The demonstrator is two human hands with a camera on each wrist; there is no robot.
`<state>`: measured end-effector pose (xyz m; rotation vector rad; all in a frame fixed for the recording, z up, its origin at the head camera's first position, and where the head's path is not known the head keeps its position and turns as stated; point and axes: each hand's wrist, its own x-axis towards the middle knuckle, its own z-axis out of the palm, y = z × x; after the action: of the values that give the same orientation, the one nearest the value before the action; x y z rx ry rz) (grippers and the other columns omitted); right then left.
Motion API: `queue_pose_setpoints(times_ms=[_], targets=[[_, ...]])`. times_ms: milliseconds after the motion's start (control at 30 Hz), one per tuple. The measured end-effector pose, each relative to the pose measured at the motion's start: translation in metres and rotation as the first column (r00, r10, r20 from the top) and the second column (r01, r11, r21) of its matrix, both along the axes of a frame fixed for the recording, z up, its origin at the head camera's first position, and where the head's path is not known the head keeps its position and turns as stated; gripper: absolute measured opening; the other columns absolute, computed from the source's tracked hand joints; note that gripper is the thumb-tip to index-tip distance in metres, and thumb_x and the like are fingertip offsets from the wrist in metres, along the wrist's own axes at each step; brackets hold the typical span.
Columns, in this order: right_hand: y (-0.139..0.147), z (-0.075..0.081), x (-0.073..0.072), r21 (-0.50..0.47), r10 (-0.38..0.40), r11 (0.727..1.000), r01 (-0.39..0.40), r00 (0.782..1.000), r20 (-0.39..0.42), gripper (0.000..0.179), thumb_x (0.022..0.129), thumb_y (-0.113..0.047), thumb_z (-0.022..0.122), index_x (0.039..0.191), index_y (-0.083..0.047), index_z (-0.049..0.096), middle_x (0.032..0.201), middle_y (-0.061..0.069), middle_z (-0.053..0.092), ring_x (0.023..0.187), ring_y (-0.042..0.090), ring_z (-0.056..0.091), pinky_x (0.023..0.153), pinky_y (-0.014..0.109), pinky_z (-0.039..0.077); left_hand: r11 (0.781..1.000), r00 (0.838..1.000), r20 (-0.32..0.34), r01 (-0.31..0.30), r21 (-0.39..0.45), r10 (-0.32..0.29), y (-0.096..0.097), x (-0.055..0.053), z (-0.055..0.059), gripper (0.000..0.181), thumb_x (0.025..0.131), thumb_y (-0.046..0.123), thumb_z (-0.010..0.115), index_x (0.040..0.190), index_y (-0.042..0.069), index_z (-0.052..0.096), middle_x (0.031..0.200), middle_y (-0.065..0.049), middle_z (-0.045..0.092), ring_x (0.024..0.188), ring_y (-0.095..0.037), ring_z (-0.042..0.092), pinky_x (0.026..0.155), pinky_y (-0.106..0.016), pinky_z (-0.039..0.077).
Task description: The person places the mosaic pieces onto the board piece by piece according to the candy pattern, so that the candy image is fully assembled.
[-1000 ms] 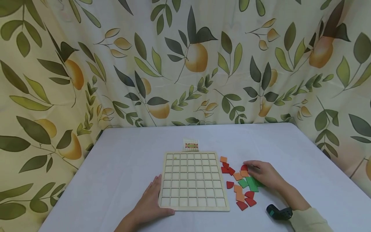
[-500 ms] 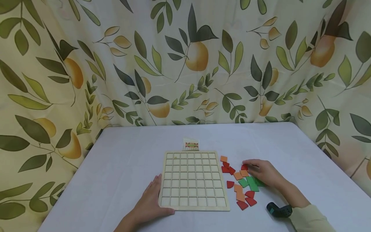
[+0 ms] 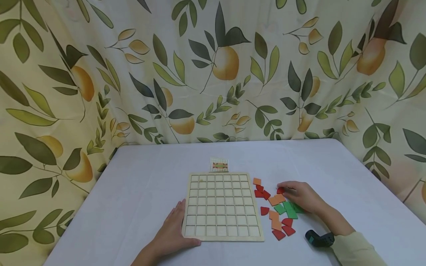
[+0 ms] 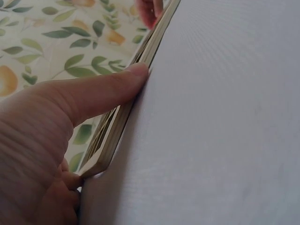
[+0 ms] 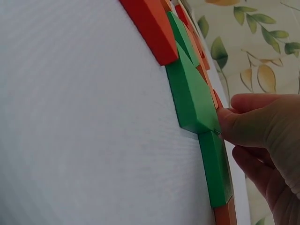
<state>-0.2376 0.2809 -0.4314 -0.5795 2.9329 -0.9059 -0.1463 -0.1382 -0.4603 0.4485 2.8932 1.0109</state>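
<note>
A pale wooden grid board (image 3: 220, 207) lies on the white table. My left hand (image 3: 169, 231) rests at its near left corner, fingers along the left side. In the left wrist view, the thumb (image 4: 105, 91) presses straight against the board's edge (image 4: 110, 140). Right of the board, my right hand (image 3: 303, 195) pinches a red rounded piece (image 3: 280, 190) between thumb and fingertips, partly hidden by the fingers. Below that hand lie green pieces (image 3: 290, 210). The right wrist view shows the thumb (image 5: 236, 126) close beside a green block (image 5: 194, 96).
A small pattern card (image 3: 219, 165) stands behind the board. Loose orange pieces (image 3: 276, 224) and red pieces (image 3: 278, 235) lie along the board's right side. A black device (image 3: 319, 238) is at the right wrist. A leaf-and-fruit curtain (image 3: 213, 74) hangs behind the table.
My right hand has shifted very slightly left and away from me, fingertips still at the red piece. The left hand stays at the board's corner. The whole head view drifts a little upward.
</note>
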Motion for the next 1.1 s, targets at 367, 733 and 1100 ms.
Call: queue_pose_setpoints(times_ms=[367, 733, 1100], targets=[[-0.003, 0.002, 0.001, -0.033, -0.026, 0.999, 0.025, 0.999, -0.025, 0.034, 0.082, -0.001, 0.067, 0.115, 0.0, 0.062, 0.109, 0.014, 0.063, 0.109, 0.037, 0.052, 0.083, 0.049, 0.047, 1.0, 1.0, -0.016, 0.008, 0.006, -0.008, 0.0, 0.0, 0.001, 0.124, 0.058, 0.063, 0.075, 0.143, -0.007, 0.017, 0.148, -0.02, 0.021, 0.136, -0.03, 0.014, 0.108, -0.046, 0.013], [-0.025, 0.01, -0.001, -0.071, -0.007, 0.997, 0.008, 1.0, 0.017, 0.036, 0.084, -0.008, 0.066, 0.119, -0.004, 0.061, 0.114, 0.012, 0.062, 0.111, 0.035, 0.05, 0.085, 0.05, 0.046, 1.0, 1.0, -0.021, 0.013, 0.002, -0.013, -0.001, 0.0, 0.0, 0.123, 0.058, 0.061, 0.076, 0.143, -0.008, 0.017, 0.148, -0.02, 0.021, 0.136, -0.03, 0.015, 0.108, -0.046, 0.013], [-0.049, 0.011, -0.005, -0.069, 0.052, 0.996, -0.053, 0.999, -0.014, 0.034, 0.083, -0.004, 0.066, 0.117, -0.003, 0.062, 0.111, 0.01, 0.063, 0.108, 0.031, 0.054, 0.085, 0.046, 0.047, 1.0, 1.0, -0.02, 0.011, 0.006, -0.011, -0.001, -0.001, -0.002, 0.124, 0.058, 0.062, 0.075, 0.143, -0.007, 0.016, 0.148, -0.02, 0.02, 0.137, -0.03, 0.014, 0.108, -0.045, 0.012]])
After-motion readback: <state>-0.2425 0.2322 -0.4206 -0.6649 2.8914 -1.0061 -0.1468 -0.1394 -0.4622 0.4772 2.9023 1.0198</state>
